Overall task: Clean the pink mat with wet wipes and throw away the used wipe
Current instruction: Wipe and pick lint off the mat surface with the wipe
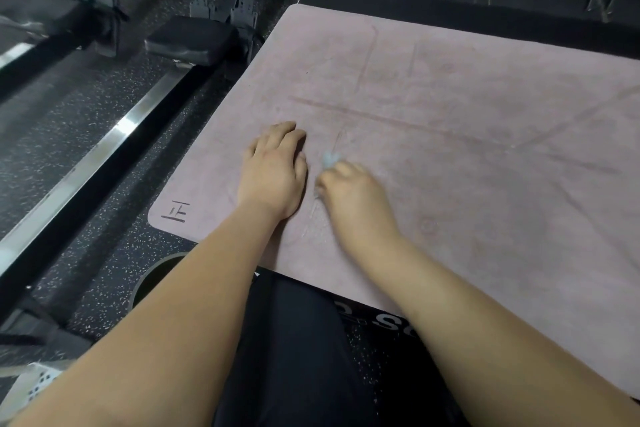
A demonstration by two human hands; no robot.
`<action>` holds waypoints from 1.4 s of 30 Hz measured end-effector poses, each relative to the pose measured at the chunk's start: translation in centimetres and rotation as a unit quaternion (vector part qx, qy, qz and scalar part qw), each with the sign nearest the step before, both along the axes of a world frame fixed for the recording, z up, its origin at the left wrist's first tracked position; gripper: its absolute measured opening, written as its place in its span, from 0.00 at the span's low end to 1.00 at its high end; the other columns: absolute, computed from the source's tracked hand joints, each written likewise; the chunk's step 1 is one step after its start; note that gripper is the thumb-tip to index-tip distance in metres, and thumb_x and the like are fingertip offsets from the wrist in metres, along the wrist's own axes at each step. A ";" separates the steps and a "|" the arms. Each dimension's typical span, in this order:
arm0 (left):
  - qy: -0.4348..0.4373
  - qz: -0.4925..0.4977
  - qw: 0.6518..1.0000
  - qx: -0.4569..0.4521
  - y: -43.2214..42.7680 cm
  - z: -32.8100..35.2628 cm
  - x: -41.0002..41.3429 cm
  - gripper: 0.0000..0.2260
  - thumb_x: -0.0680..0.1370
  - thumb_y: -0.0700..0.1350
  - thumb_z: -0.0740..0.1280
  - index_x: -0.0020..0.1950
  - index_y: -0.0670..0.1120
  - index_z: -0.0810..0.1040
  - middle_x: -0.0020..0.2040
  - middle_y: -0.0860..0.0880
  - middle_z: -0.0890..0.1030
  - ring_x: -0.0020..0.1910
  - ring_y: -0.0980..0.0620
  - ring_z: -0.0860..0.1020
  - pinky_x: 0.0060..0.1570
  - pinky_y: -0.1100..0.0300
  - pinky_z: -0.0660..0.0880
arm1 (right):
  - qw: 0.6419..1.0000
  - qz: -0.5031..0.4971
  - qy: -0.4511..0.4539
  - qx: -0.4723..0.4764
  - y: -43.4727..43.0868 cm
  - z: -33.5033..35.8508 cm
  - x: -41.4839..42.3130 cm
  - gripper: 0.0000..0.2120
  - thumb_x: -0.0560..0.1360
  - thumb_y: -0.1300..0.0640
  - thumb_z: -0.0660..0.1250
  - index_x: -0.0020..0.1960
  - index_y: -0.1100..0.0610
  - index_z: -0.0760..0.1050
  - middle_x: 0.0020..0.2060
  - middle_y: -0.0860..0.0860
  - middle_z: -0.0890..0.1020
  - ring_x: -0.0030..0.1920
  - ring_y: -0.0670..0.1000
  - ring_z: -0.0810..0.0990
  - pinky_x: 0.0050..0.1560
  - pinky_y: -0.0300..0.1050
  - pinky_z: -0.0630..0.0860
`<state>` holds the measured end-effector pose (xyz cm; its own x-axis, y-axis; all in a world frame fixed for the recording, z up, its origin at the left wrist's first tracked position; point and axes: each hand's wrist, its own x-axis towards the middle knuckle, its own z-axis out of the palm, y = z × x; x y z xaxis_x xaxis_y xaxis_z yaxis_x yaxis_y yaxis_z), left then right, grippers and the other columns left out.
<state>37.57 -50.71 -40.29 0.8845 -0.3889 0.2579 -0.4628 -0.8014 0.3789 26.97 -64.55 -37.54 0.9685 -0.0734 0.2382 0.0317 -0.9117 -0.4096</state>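
1. Black-clad knee (294, 340) nearest, low in the middle, flanked by two bare forearms stretched forward.
2. Left hand (273, 177) laid palm-down on the pink mat (450, 87), fingers (287, 135) straight and pressed together, holding nothing.
3. Right hand (356, 198) just beside it, knuckles up, fingers curled round a pale wet wipe (330, 159) (blurred, only a small tuft poking out past the knuckles), wipe down on the mat's near-left part.
4. Mat spread flat on the speckled black floor (86, 204), its rounded near-left corner bearing a dark printed mark (176, 212); faint lines and streaks across the surface.
5. Round dark container (152, 282) on the floor, just off the mat's near edge, partly hidden behind the left forearm; contents not visible.
6. Left of the mat: shiny metal rail (114, 135) of a rowing machine running diagonally, black padded seat (195, 40) close to the mat's far-left corner.
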 end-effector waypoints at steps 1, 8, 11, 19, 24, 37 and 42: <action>0.002 0.001 1.000 0.000 0.0 0.0 0.1 0.18 0.83 0.49 0.59 0.72 0.51 0.74 0.77 0.52 0.71 0.75 0.50 0.68 0.75 0.48 0.62 | 1.000 0.025 -0.008 0.000 1.1 -0.2 -0.7 0.02 0.75 0.58 0.70 0.45 0.56 0.79 0.42 0.54 0.78 0.46 0.58 0.75 0.42 0.52 0.75; 0.000 0.004 1.000 0.003 0.0 0.0 0.1 0.18 0.83 0.49 0.59 0.72 0.51 0.74 0.77 0.52 0.70 0.74 0.48 0.69 0.74 0.48 0.63 | 0.999 0.047 -0.008 0.012 0.2 0.0 -2.1 0.05 0.78 0.55 0.69 0.48 0.57 0.79 0.48 0.50 0.74 0.49 0.53 0.74 0.43 0.50 0.77; -0.002 0.002 1.000 -0.003 0.1 0.1 0.0 0.18 0.83 0.49 0.60 0.72 0.51 0.75 0.77 0.52 0.71 0.75 0.49 0.68 0.75 0.48 0.62 | 0.999 0.037 0.000 -0.022 -1.5 0.4 -1.5 0.02 0.78 0.59 0.69 0.48 0.56 0.81 0.49 0.52 0.77 0.48 0.55 0.77 0.45 0.50 0.77; -0.003 0.006 1.000 -0.008 0.0 -0.1 -0.1 0.18 0.83 0.49 0.60 0.73 0.50 0.75 0.77 0.52 0.71 0.75 0.49 0.69 0.76 0.51 0.60 | 0.993 -0.102 -0.034 -0.048 -9.4 2.6 -0.7 0.07 0.73 0.64 0.68 0.50 0.57 0.79 0.45 0.56 0.81 0.43 0.59 0.79 0.41 0.44 0.70; -0.004 0.005 1.000 -0.010 0.0 -0.1 -0.1 0.18 0.83 0.48 0.60 0.73 0.50 0.75 0.77 0.51 0.71 0.75 0.49 0.68 0.75 0.51 0.60 | 0.991 -0.130 -0.030 -0.024 -6.9 1.2 -1.1 0.06 0.75 0.62 0.69 0.50 0.57 0.84 0.43 0.56 0.81 0.43 0.61 0.80 0.40 0.47 0.72; 0.004 -0.003 1.000 -0.010 0.2 0.0 0.1 0.18 0.83 0.49 0.60 0.73 0.50 0.75 0.77 0.52 0.71 0.76 0.49 0.67 0.76 0.48 0.60 | 0.995 0.083 -0.026 -0.044 -3.1 0.3 -3.5 0.04 0.76 0.56 0.71 0.50 0.55 0.81 0.46 0.53 0.76 0.46 0.57 0.77 0.41 0.48 0.75; 0.008 -0.001 1.000 -0.010 0.2 0.1 0.0 0.18 0.84 0.49 0.60 0.74 0.50 0.74 0.77 0.52 0.70 0.76 0.48 0.67 0.77 0.48 0.60 | 0.991 -0.104 -0.027 -0.085 -10.3 1.3 -2.1 0.05 0.76 0.59 0.69 0.49 0.58 0.82 0.42 0.57 0.77 0.42 0.62 0.78 0.37 0.50 0.72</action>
<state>37.58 -50.54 -40.19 0.8875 -0.3865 0.2509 -0.4587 -0.7923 0.4023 24.89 -74.84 -36.25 0.9222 -0.2249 0.3147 -0.1470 -0.9563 -0.2527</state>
